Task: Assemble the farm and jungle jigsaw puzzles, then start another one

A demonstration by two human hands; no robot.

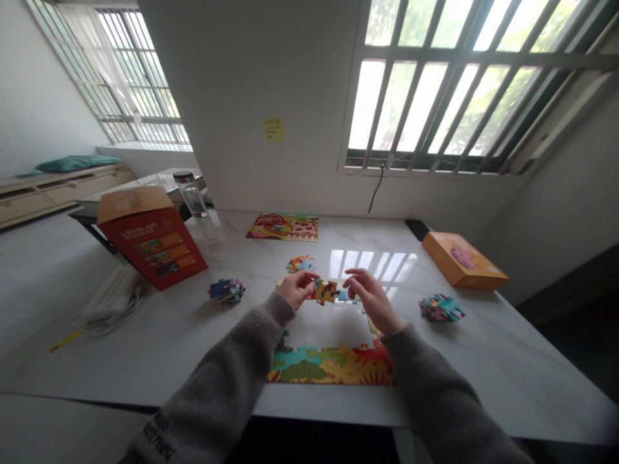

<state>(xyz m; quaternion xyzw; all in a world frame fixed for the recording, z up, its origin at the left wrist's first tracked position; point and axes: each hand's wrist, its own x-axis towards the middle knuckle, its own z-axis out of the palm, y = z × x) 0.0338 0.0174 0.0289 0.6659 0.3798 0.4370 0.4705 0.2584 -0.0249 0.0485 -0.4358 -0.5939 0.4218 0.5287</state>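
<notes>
My left hand (297,289) pinches a yellow and red jigsaw piece (325,291) between its fingertips, just above the white marble table (483,361). My right hand (372,298) hangs close to the piece's right side, fingers curved and holding nothing. Below both hands lies a partly built cardboard jigsaw puzzle, with its colourful jungle-scene bottom edge (331,366) nearest me and a bare marble gap in its middle. A blue piece (346,296) lies under the gap between my hands.
Loose puzzle pieces lie in a pile (226,290) at left, another (441,308) at right and a small group (300,263) ahead. Beyond are a finished farm puzzle (283,227), a red puzzle box (152,237), an orange box (464,260), a water bottle (191,195) and white cable (112,301).
</notes>
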